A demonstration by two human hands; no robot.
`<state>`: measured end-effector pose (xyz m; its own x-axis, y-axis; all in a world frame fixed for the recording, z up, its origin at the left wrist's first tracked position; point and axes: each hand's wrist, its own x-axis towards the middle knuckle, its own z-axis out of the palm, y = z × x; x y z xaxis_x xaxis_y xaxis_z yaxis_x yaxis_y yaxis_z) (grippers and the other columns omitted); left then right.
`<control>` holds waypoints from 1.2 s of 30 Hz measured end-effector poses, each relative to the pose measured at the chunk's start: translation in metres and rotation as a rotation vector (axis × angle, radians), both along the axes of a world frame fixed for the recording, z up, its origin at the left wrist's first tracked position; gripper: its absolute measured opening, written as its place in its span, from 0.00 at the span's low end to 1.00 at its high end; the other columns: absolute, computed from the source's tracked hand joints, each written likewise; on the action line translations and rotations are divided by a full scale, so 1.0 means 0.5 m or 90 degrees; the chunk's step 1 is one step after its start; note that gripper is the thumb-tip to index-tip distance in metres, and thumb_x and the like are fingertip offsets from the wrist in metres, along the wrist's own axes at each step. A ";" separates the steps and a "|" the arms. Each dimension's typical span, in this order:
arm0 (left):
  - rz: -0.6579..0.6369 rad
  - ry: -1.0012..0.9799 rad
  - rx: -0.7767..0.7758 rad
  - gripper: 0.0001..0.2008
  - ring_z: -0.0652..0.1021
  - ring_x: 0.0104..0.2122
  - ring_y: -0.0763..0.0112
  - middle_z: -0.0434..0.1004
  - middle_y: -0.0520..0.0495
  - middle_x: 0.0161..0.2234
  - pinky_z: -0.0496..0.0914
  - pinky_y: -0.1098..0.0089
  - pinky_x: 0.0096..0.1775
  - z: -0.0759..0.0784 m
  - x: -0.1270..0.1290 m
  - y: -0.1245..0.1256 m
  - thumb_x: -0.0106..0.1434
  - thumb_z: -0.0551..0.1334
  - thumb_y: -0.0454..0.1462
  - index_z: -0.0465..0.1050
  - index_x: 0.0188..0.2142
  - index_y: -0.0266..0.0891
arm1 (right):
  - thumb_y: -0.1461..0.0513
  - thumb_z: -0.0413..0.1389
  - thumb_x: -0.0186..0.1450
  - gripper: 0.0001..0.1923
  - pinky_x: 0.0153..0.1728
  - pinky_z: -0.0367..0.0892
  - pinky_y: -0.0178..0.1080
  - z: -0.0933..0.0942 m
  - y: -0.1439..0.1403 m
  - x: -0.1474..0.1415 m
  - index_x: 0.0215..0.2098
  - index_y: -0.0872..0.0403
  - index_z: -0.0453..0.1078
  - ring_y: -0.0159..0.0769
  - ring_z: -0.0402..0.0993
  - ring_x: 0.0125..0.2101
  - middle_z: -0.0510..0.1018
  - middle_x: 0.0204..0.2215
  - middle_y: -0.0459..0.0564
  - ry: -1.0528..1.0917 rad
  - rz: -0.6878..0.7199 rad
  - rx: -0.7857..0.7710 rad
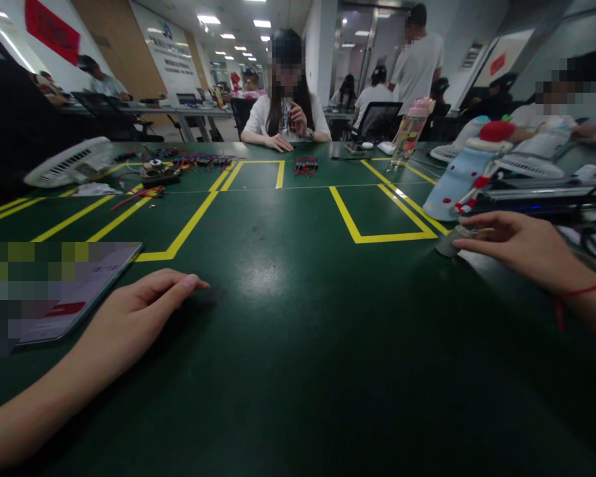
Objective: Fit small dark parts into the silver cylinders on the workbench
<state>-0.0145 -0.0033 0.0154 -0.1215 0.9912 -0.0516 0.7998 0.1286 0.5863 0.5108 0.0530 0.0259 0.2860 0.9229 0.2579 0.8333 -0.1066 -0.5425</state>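
Note:
At the right, my right hand [526, 248] grips a small grey cylindrical object [448, 242] between thumb and fingers. The object is tilted, low over the dark green table [298, 371], and its exact kind is blurred. Just behind it stands a light blue bottle [447, 189] with a red top and a red-and-white strap. My left hand [151, 301] rests on the table at the left, thumb against the curled fingers, with nothing visible in it. Beside its wrist lies a tablet-like device [104, 281], partly blurred out.
Yellow tape [392, 237] marks boxes on the table. Bundles of small wired parts [305, 164] lie at the far side, where a person [285, 112] sits. White fans [72, 162] stand left and right. A clear bottle with a pink lid [411, 136] stands at the back right.

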 end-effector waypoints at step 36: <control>-0.304 -0.170 0.131 0.10 0.76 0.39 0.64 0.75 0.49 0.38 0.69 0.64 0.40 0.037 0.203 0.015 0.63 0.61 0.47 0.81 0.38 0.52 | 0.58 0.61 0.58 0.21 0.43 0.68 0.39 -0.057 -0.107 -0.389 0.51 0.48 0.68 0.33 0.70 0.43 0.74 0.45 0.48 0.188 0.612 -0.048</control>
<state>0.0870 0.0043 0.0339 0.3325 0.9258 0.1799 0.5622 -0.3477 0.7503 0.3164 -0.0004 -0.0026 -0.5447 0.8071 0.2278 0.4173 0.4964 -0.7612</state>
